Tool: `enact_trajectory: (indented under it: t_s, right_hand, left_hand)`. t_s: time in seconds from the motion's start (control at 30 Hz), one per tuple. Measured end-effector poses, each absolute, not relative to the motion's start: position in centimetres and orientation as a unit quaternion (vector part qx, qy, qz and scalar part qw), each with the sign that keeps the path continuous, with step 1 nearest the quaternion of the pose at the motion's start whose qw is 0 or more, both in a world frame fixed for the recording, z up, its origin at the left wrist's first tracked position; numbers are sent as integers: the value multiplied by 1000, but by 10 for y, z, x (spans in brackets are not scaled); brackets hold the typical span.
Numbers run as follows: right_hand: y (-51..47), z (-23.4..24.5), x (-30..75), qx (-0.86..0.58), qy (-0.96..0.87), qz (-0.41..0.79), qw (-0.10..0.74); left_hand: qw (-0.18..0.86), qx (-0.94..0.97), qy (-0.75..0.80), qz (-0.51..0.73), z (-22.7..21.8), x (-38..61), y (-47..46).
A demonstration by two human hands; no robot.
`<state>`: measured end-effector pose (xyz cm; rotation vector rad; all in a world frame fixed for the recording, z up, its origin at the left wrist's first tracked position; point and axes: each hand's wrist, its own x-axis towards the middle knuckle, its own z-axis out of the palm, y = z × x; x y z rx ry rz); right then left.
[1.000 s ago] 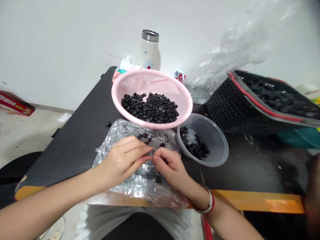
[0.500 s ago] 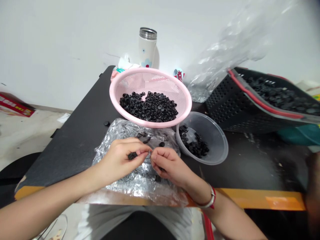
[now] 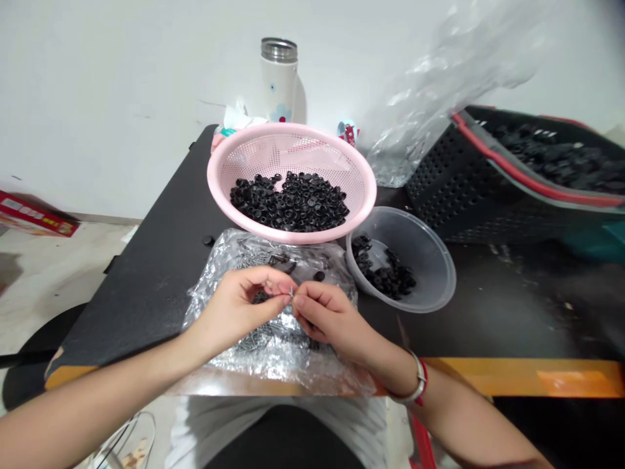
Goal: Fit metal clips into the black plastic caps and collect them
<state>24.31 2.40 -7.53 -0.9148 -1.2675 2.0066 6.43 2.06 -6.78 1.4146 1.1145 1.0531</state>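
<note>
The left hand (image 3: pixel 234 319) and right hand (image 3: pixel 329 319) pinch one tiny metal pin (image 3: pixel 291 293) over one shiny bag (image 3: pixel 273 345), near one pink basket (image 3: pixel 288 128) and one clear bowl (image 3: pixel 432 277) of black rings (image 3: pixel 385 280).

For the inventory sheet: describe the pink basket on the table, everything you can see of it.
The pink basket is a round, shallow plastic colander with a smooth, wide rim and finely perforated walls. It stands on the black tabletop, holding a heap of small black ring-shaped parts in its middle. Its near rim overlaps a clear plastic bowl and a crinkled plastic bag in view; whether it touches them cannot be told.
</note>
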Motion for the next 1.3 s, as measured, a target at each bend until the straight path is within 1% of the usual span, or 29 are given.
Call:
enact_trajectory:
  t_s: [0.17, 0.43, 0.63, 0.73, 0.83, 0.9, 1.0, 1.07, 1.17, 1.23, 1.3]
  right_hand:
    - [24, -76, 243, -338, -422, 791, 286]
    - [29, -72, 247, -347, -327, 847, 233]
    - [31, -76, 248, -302, -298, 882, 206]
    - [29, -77, 247, -303, -311, 876, 208]
    - [30, -76, 249, -316, -342, 859, 214]
    - [31, -75, 252, -332, -403, 826, 213]
    - [31, -76, 255, -361, -574, 699, 225]
    - [30, -77, 256, -365, -659, 618, 224]
    - [29, -78, 257, -360, -697, 584, 210]
    - [29, -79, 257, -363, -702, 577, 206]
    - [30, -79, 257, -370, -706, 569, 204]
  left_hand:
    - [484, 604, 455, 441, -70, 66, 20]
    - [361, 695, 452, 428, -72, 66, 15]
    - [253, 746, 441, 429, -74, 68, 15]
    - [250, 753, 433, 429, -72, 69, 17]
    - [279, 741, 453, 408, -67, 63, 22]
    - [272, 742, 478, 384, -63, 54, 27]
    - [253, 750, 514, 331, -58, 41, 35]
    - [268, 756, 517, 299, -56, 37, 38]
    - [308, 779, 486, 251, -54, 36, 39]
    - [285, 806, 469, 220, -55, 35, 39]
    - [226, 832, 467, 198, -58, 33, 40]
